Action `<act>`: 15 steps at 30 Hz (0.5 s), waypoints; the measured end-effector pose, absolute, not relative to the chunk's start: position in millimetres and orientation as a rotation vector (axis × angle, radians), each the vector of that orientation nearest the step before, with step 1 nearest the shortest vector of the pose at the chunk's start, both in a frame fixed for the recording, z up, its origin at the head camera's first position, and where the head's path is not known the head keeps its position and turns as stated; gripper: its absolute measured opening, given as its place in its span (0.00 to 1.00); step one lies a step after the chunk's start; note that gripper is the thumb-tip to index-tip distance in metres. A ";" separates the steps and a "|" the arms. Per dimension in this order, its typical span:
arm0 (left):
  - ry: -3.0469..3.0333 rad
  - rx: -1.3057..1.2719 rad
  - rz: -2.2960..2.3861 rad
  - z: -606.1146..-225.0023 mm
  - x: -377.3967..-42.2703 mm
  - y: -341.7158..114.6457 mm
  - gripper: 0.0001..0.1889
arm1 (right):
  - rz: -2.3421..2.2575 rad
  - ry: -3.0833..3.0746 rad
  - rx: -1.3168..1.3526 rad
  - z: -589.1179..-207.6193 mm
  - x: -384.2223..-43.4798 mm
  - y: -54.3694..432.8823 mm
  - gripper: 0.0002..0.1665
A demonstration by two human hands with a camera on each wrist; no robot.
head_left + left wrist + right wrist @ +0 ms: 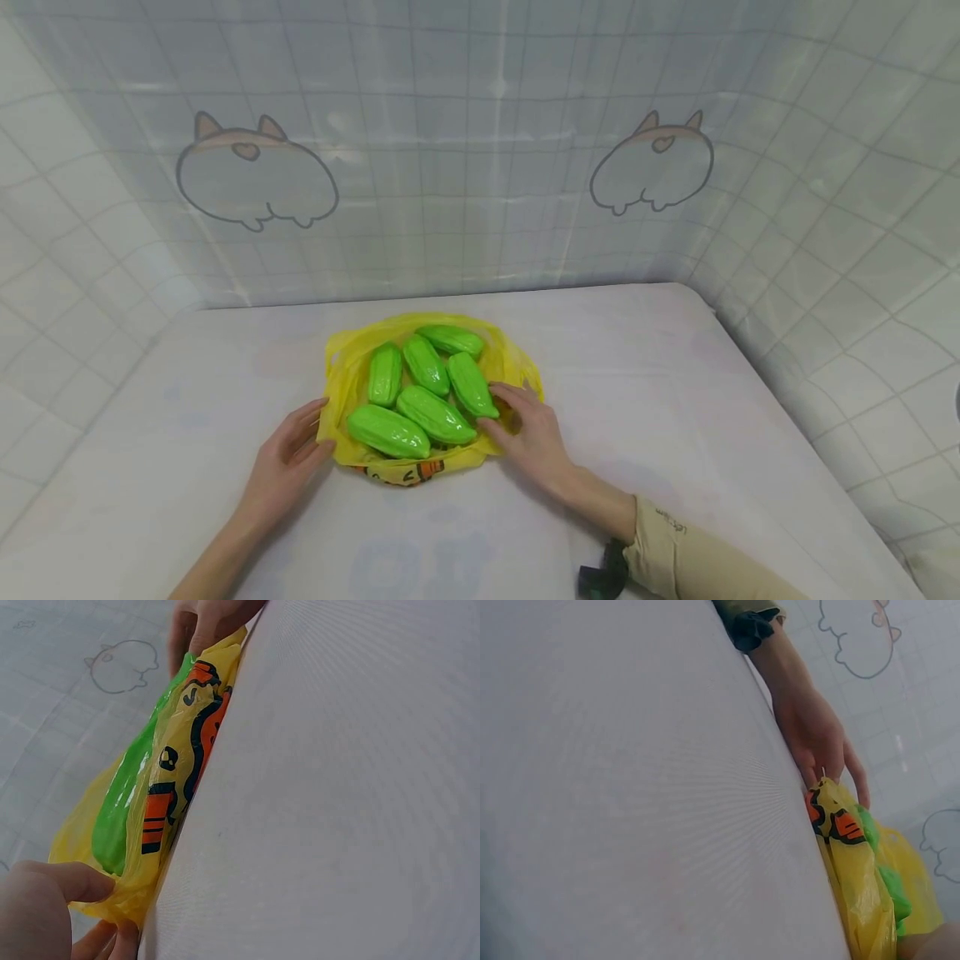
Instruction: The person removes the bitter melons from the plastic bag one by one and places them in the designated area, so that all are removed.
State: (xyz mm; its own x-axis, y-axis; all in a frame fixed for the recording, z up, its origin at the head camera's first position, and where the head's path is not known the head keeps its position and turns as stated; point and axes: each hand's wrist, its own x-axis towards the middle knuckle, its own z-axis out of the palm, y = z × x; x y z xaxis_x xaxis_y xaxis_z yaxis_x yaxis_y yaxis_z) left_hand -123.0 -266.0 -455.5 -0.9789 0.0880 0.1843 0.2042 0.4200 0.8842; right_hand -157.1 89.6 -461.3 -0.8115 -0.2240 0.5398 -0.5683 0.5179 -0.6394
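An opened yellow plastic bag (341,392) lies on the table with several glossy green ridged fruits (386,432) in its mouth. Its front side carries an orange and black print (156,814). On the left, my left hand (281,458) pinches the bag's edge, thumb (86,883) on top and fingers beneath. My right hand (532,437) reaches over the right rim, its thumb and fingers curved about the lower end of the rightmost green fruit (471,385). At the bottom corner of the right wrist view, only a small part of that hand (930,946) shows.
A pale cloth covers the table (675,400). Behind it and at both sides hang pale gridded curtains (465,167) with animal drawings. A small black device (603,575) sits at the right wrist, beside a beige sleeve (697,550).
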 end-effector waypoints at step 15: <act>-2.557 -0.263 -1.611 -457.2 -123.6 -267.1 0.29 | 1.344 -2.356 0.547 -456.8 -154.0 94.9 0.22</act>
State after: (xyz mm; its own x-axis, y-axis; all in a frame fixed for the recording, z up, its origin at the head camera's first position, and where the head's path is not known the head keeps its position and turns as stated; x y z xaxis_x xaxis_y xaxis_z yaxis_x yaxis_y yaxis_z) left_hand -123.6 -267.1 -457.2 -0.9793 0.0885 0.1823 0.2026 0.4228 0.8833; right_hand -154.0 94.9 -456.8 -0.8555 -0.1471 0.4965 -0.5023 0.4689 -0.7265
